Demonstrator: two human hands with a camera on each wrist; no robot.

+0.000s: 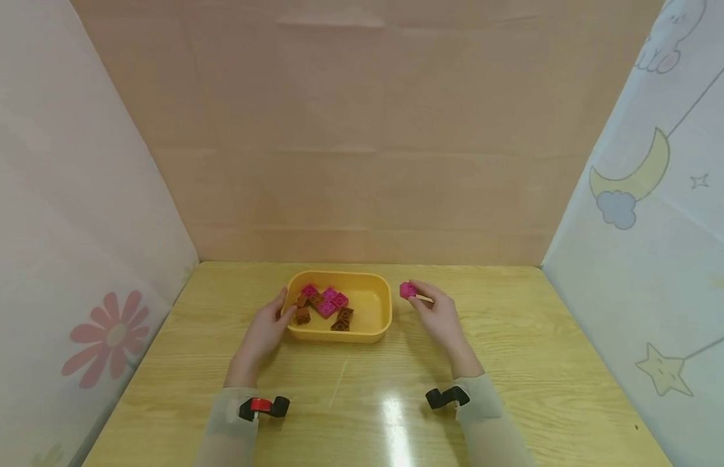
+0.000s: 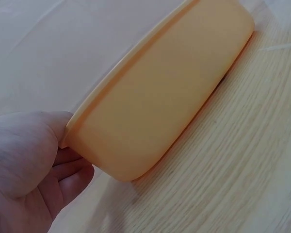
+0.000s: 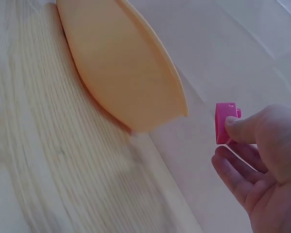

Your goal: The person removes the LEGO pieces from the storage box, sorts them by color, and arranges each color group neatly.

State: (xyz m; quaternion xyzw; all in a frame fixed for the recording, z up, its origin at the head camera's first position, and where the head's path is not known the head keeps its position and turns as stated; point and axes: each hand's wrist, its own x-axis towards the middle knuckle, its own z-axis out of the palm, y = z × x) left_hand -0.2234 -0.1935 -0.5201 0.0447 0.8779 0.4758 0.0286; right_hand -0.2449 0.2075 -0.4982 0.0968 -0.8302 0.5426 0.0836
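A yellow plastic tub [image 1: 370, 279] stands on the table with several pink building bricks [image 1: 326, 307] and several brown building bricks [image 1: 345, 315] inside. My left hand [image 1: 268, 327] grips the tub's left end, thumb over the rim and fingers along the outer wall, as the left wrist view shows at the tub's corner [image 2: 87, 141]. To the right of the tub, my right hand [image 1: 440, 318] pinches one pink building brick [image 1: 407, 290] between thumb and fingers. In the right wrist view that brick [image 3: 225, 122] is held apart from the tub.
The wooden table [image 1: 502, 363] ends at a beige backdrop [image 1: 367, 162]. A white sheet with a flower [image 1: 113, 334] hangs at the left, and one with a moon and star [image 1: 665, 370] at the right. Dark wrist mounts [image 1: 446, 397] sit on both forearms.
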